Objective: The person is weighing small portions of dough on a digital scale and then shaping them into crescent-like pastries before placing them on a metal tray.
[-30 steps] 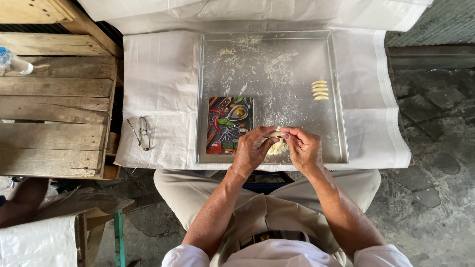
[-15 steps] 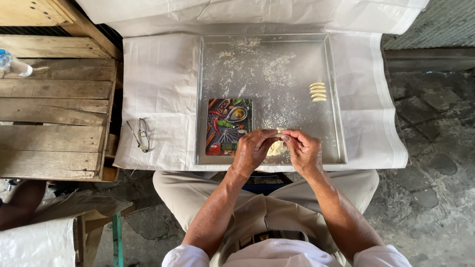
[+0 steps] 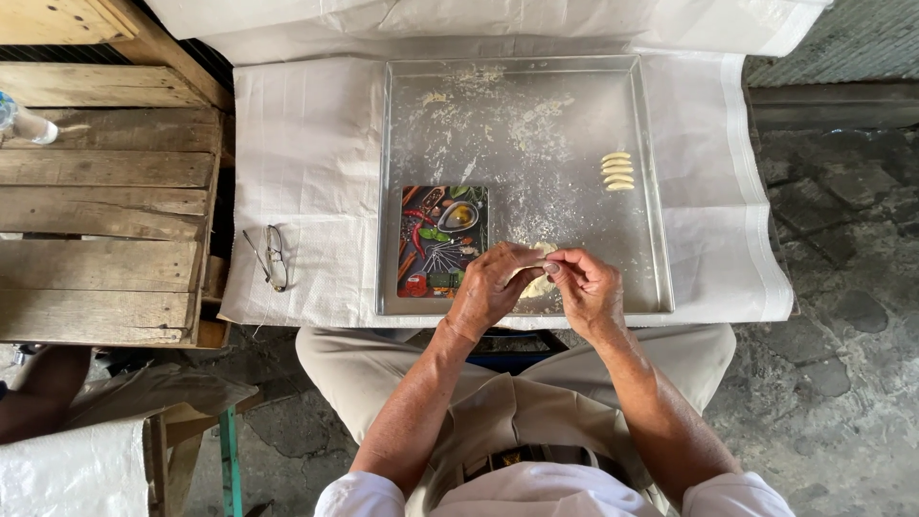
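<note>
Both hands meet over the near edge of a floured metal tray (image 3: 651,191). My left hand (image 3: 488,287) and my right hand (image 3: 586,287) pinch a pale lump of dough (image 3: 536,284) between their fingertips. A small board printed with spices and vegetables (image 3: 440,241) lies on the tray just left of my left hand. Several shaped dough pieces (image 3: 616,170) lie in a short stack at the tray's right side.
The tray rests on a white woven cloth (image 3: 306,172) across my lap. A pair of glasses (image 3: 272,257) lies on the cloth to the left. A wooden crate (image 3: 105,201) stands further left, with a plastic bottle (image 3: 24,123) on it. Stone paving lies to the right.
My hands have stayed at the same spot on the tray, the fingers working the dough. The view has shifted slightly.
</note>
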